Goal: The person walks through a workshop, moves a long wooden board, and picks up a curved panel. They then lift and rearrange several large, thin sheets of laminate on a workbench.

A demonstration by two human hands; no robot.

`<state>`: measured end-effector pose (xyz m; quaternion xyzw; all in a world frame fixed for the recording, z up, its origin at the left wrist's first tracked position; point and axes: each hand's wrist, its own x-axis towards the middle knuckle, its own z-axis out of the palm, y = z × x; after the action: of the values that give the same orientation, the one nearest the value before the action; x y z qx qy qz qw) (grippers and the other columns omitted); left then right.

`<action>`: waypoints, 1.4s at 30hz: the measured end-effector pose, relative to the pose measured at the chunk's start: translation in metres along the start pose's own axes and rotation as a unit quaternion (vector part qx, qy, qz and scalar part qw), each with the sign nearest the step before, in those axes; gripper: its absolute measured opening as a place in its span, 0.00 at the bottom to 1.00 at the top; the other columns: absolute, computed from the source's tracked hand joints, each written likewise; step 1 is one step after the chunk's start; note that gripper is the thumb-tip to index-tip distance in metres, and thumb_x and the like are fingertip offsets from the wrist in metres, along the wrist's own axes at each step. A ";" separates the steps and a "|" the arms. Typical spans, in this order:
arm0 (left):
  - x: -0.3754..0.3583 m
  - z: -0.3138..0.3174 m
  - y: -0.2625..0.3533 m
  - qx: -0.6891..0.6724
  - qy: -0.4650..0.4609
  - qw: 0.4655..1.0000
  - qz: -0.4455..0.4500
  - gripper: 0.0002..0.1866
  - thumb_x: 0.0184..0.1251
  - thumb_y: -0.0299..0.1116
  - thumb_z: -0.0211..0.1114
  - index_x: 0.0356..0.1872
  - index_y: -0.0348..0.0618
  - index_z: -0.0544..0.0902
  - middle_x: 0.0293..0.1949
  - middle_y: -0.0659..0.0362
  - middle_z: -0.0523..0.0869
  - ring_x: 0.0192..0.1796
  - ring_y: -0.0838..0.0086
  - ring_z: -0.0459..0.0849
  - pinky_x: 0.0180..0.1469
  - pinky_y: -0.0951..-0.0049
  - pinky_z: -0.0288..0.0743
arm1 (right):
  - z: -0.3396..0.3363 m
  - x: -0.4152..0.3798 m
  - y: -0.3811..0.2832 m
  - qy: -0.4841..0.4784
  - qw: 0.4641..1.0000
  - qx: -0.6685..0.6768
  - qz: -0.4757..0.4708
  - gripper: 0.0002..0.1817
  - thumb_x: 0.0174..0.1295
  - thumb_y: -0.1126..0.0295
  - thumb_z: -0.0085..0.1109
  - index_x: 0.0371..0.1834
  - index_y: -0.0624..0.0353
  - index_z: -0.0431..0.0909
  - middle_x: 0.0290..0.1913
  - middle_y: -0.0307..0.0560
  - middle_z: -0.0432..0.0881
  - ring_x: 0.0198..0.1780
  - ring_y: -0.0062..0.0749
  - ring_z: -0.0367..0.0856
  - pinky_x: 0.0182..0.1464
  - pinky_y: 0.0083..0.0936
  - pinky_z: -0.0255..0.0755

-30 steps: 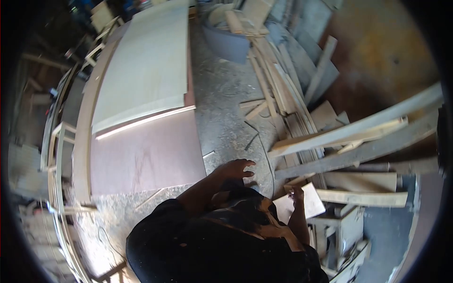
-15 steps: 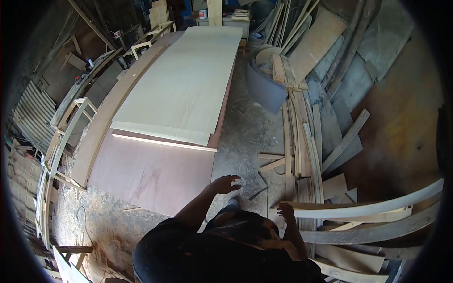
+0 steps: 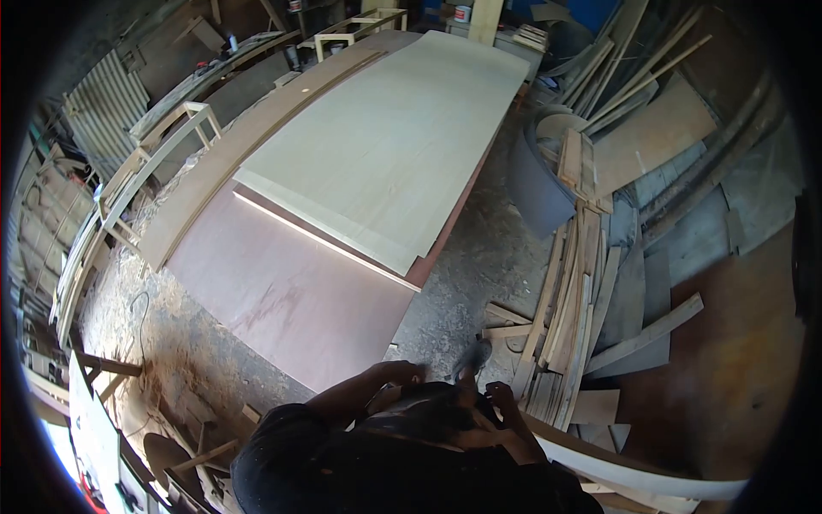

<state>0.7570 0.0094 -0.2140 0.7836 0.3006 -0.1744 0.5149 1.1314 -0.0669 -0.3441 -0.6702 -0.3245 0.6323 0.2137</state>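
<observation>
Nearer the torso (image 3: 368,467) than in the earlier frame, left hand (image 3: 400,373) and right hand (image 3: 500,397) show no held object, finger opening indeterminable, with the reddish panel (image 3: 317,313) ahead-left of the left hand, presumably stiff, unwieldy, best gripped at opposite edges.

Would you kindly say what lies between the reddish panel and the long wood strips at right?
The head view shows grey floor beside the reddish panel, then the person's foot and short offcuts.

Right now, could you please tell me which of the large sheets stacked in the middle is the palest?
The cream-coloured sheet lying on top; the pinkish-brown sheet extending past its near end is clearly darker.
</observation>
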 end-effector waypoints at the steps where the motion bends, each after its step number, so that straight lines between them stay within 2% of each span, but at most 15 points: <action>1: -0.002 0.001 -0.001 -0.042 0.035 0.998 0.005 0.15 0.52 0.39 0.58 0.41 0.51 0.79 0.40 0.57 0.81 0.45 0.65 0.78 0.48 0.65 0.69 | 0.004 0.009 -0.022 -0.005 0.999 -0.029 0.022 0.10 0.57 0.66 0.49 0.38 0.58 0.72 0.27 0.47 0.78 0.23 0.35 0.78 0.22 0.29 0.73; 7: 0.026 -0.011 0.004 -0.103 0.072 0.991 0.031 0.14 0.55 0.39 0.55 0.44 0.54 0.78 0.44 0.56 0.79 0.49 0.66 0.75 0.50 0.65 0.68 | -0.005 0.056 -0.130 0.008 0.999 -0.040 0.011 0.11 0.56 0.63 0.51 0.38 0.58 0.71 0.26 0.46 0.78 0.21 0.29 0.77 0.18 0.23 0.70; 11: 0.057 -0.040 0.033 -0.293 0.068 0.952 -0.063 0.20 0.54 0.33 0.59 0.51 0.53 0.73 0.50 0.56 0.75 0.55 0.67 0.72 0.56 0.66 0.63 | -0.024 0.087 -0.158 -0.061 0.996 -0.066 -0.021 0.13 0.57 0.60 0.51 0.40 0.55 0.71 0.29 0.45 0.77 0.24 0.30 0.77 0.23 0.23 0.70; 18: 0.151 -0.044 0.059 -0.273 0.114 0.955 -0.036 0.20 0.55 0.34 0.59 0.51 0.52 0.73 0.50 0.56 0.75 0.55 0.67 0.71 0.56 0.66 0.63 | -0.098 0.114 -0.148 -0.063 0.995 -0.063 -0.042 0.14 0.56 0.60 0.52 0.38 0.57 0.72 0.26 0.45 0.78 0.22 0.30 0.78 0.21 0.23 0.70; 20: 0.164 -0.048 0.068 -0.269 0.094 0.957 -0.047 0.20 0.55 0.34 0.59 0.51 0.52 0.73 0.50 0.56 0.75 0.55 0.67 0.71 0.56 0.66 0.62 | -0.135 0.117 -0.122 -0.071 0.996 0.034 -0.044 0.12 0.55 0.61 0.53 0.37 0.57 0.72 0.26 0.46 0.78 0.21 0.31 0.78 0.20 0.24 0.70; 23: 0.168 -0.058 0.080 -0.273 0.065 0.958 -0.061 0.19 0.55 0.34 0.58 0.51 0.52 0.73 0.50 0.56 0.75 0.55 0.67 0.71 0.56 0.66 0.62 | -0.169 0.102 -0.079 -0.050 0.991 0.127 -0.005 0.09 0.55 0.64 0.53 0.36 0.55 0.72 0.25 0.46 0.78 0.21 0.32 0.78 0.19 0.26 0.70; 25: 0.171 -0.054 0.082 -0.270 0.064 0.958 -0.064 0.19 0.55 0.34 0.58 0.51 0.52 0.72 0.50 0.56 0.75 0.55 0.67 0.71 0.56 0.66 0.62 | -0.179 0.100 -0.071 0.032 0.993 0.077 0.079 0.06 0.54 0.67 0.51 0.33 0.55 0.71 0.25 0.46 0.78 0.21 0.32 0.78 0.19 0.29 0.71; 26: 0.163 -0.057 0.075 -0.269 0.066 0.958 -0.066 0.19 0.55 0.34 0.58 0.51 0.52 0.72 0.50 0.56 0.75 0.55 0.67 0.71 0.56 0.66 0.62 | -0.185 0.104 -0.062 -0.004 0.994 0.046 0.103 0.05 0.53 0.67 0.50 0.30 0.55 0.71 0.24 0.46 0.78 0.21 0.34 0.78 0.21 0.31 0.71; 28: 0.157 -0.048 0.071 -0.275 0.064 0.957 -0.068 0.19 0.55 0.34 0.58 0.51 0.52 0.72 0.50 0.56 0.75 0.55 0.67 0.71 0.56 0.66 0.62 | -0.194 0.120 -0.025 -0.095 0.994 -0.052 -0.013 0.06 0.51 0.66 0.54 0.26 0.55 0.71 0.21 0.44 0.75 0.23 0.34 0.78 0.23 0.32 0.72; 29: 0.163 -0.046 0.075 -0.280 0.062 0.956 -0.068 0.19 0.55 0.34 0.58 0.51 0.52 0.72 0.50 0.56 0.74 0.55 0.67 0.71 0.57 0.66 0.62 | -0.199 0.152 0.014 -0.087 0.977 -0.101 -0.167 0.07 0.49 0.66 0.55 0.26 0.55 0.70 0.20 0.43 0.74 0.24 0.33 0.78 0.24 0.31 0.73; 30: 0.161 -0.042 0.075 -0.287 0.058 0.954 -0.068 0.19 0.55 0.34 0.58 0.51 0.52 0.72 0.50 0.56 0.74 0.55 0.67 0.71 0.57 0.67 0.62 | -0.203 0.175 0.047 -0.078 0.935 -0.146 -0.314 0.08 0.48 0.66 0.57 0.26 0.55 0.70 0.19 0.43 0.73 0.24 0.32 0.78 0.25 0.31 0.73; 31: 0.166 -0.043 0.079 -0.292 0.055 0.952 -0.068 0.19 0.56 0.34 0.58 0.51 0.51 0.72 0.50 0.56 0.74 0.55 0.67 0.71 0.57 0.67 0.62 | -0.199 0.162 0.022 -0.082 0.849 -0.356 -0.382 0.09 0.46 0.66 0.58 0.25 0.56 0.69 0.18 0.43 0.71 0.24 0.28 0.78 0.26 0.30 0.73; 32: 0.173 -0.040 0.084 -0.294 0.053 0.952 -0.068 0.19 0.56 0.34 0.58 0.51 0.51 0.72 0.50 0.56 0.74 0.55 0.67 0.71 0.57 0.67 0.62 | -0.181 0.122 -0.023 -0.094 0.982 -0.056 -0.151 0.10 0.50 0.64 0.57 0.30 0.57 0.70 0.21 0.44 0.74 0.23 0.30 0.78 0.23 0.29 0.72; 34: 0.192 -0.024 0.099 -0.294 0.051 0.952 -0.068 0.19 0.56 0.34 0.57 0.51 0.51 0.72 0.50 0.56 0.74 0.55 0.67 0.70 0.57 0.67 0.62 | -0.158 0.092 -0.088 -0.043 0.997 0.040 0.050 0.11 0.55 0.64 0.50 0.36 0.61 0.72 0.26 0.46 0.77 0.24 0.32 0.78 0.22 0.24 0.72; 42: 0.172 -0.044 0.087 -0.306 0.054 0.948 -0.072 0.19 0.56 0.35 0.57 0.51 0.51 0.72 0.51 0.56 0.74 0.55 0.67 0.70 0.57 0.67 0.61 | -0.148 0.134 -0.130 -0.085 0.996 -0.031 0.007 0.13 0.55 0.61 0.54 0.39 0.58 0.71 0.27 0.46 0.77 0.21 0.30 0.76 0.21 0.22 0.70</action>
<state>0.9424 0.0747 -0.2355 0.5727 0.4226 -0.0680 0.6991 1.2550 0.1370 -0.3321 -0.6225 -0.3564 0.6781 0.1601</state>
